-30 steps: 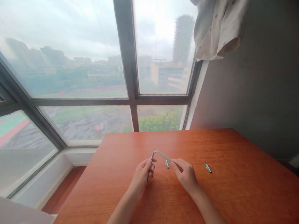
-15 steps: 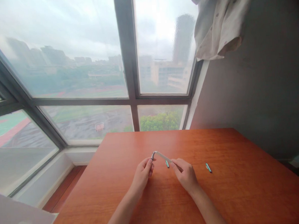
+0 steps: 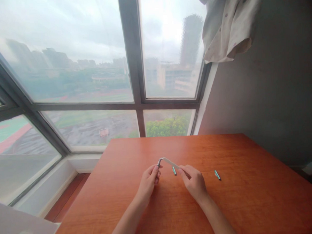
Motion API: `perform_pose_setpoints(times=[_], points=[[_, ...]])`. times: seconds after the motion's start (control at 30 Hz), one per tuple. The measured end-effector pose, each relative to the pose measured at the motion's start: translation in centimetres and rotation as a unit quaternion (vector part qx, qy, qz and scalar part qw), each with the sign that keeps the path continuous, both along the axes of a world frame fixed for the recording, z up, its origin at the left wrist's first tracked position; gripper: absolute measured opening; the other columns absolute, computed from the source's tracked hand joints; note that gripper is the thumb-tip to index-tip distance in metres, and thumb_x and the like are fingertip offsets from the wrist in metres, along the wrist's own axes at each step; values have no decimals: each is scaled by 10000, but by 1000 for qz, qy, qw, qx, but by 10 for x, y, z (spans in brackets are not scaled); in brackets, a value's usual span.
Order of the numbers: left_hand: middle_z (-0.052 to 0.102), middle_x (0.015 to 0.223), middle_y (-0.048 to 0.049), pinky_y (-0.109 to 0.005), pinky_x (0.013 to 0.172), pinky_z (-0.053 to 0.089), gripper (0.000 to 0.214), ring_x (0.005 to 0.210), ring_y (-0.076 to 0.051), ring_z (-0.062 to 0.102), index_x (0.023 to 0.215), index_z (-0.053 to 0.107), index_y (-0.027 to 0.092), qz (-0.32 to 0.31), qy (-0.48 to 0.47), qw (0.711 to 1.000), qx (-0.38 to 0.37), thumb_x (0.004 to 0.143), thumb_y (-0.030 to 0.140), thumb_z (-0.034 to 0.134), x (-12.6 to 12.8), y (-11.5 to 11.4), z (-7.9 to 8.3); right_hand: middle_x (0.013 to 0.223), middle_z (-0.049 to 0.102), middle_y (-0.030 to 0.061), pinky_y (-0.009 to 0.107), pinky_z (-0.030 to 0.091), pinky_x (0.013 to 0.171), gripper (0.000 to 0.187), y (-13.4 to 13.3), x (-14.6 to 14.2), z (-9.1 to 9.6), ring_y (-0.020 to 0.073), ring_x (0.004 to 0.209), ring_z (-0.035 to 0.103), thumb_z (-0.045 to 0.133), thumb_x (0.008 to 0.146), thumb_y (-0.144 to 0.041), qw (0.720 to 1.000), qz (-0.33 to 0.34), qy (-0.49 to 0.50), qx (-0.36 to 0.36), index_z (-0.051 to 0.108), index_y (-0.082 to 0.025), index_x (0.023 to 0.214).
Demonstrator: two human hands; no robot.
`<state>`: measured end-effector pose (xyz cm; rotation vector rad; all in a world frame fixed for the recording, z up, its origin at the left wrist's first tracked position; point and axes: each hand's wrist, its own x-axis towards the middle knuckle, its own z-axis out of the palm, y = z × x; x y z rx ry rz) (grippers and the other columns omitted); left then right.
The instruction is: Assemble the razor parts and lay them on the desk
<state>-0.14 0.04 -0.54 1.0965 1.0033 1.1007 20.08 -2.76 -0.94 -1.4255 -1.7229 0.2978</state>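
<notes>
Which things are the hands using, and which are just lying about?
In use:
bent metal tool in left hand
pale strip in right hand

Just there, probably:
green piece near right hand
green piece farther right (both might belong)
hanging shirt

A reddish-brown table carries a small green-and-dark piece near its middle and 1 similar piece right of its middle.
</notes>
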Motion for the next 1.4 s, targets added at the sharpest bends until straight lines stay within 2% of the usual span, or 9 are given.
perform_pose_setpoints(times=[0.37,0.7,0.9,1.13,1.4], points=[[465,612,45,-181,416,200,450,440,-52,337,937,638,128,-5,-6,1000,-8,771,545,600,0,2,-3,747,661,41,232,444,650,271,0,-1,0,164,668,609,465,917,-328,1000,8,-1,10,714,-223,919],[466,630,42,-178,414,205,449,451,-58,347,958,635,149,6,3,1000,-18,768,554,597,0,-1,2,750,663,45,237,455,675,279,0,0,0,166,679,613,473,916,-350,1000,-5,-2,4,721,-224,903],[467,618,41,-183,417,197,467,450,-60,345,933,638,136,2,-2,1000,-14,757,568,605,0,0,1,725,664,45,233,457,640,303,1,-2,0,165,652,610,452,922,-355,1000,14,-7,5,725,-224,900],[467,617,43,-182,409,205,472,442,-58,343,960,644,141,7,6,1000,-9,756,565,605,-1,0,2,720,659,46,232,456,650,294,2,1,-1,164,660,616,464,917,-356,1000,-11,-20,7,725,-224,896],[472,613,42,-189,426,217,445,448,-62,355,931,650,139,2,12,1000,1,772,551,596,0,-2,3,744,676,62,242,471,622,329,1,-1,1,178,671,626,443,925,-369,999,2,36,7,721,-197,888]])
